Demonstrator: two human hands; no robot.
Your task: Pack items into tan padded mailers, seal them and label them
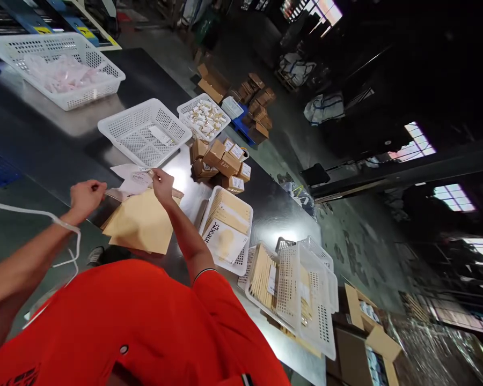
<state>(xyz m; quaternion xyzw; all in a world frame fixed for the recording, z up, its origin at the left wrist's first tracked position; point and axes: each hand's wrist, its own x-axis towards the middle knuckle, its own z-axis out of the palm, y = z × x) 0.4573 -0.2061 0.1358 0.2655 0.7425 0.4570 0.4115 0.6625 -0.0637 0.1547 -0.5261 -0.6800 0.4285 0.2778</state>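
Observation:
A pale pinkish plastic bag with small print stretches between my hands, above a stack of yellow-brown padded envelopes at the table's near edge. My right hand pinches its upper right end. My left hand is closed, with fingertips at the bag's left edge, where the grip is small and partly hidden. Just beyond lies a white plastic basket with a white slip in it. Small brown cardboard boxes, some with white labels, are heaped to the right of my right hand.
A basket of pinkish plastic bags stands far left. Another basket holds small white-and-gold items. Envelopes fill a basket and more baskets along the right. A white cord crosses near my left forearm. Open cartons stand beyond the table.

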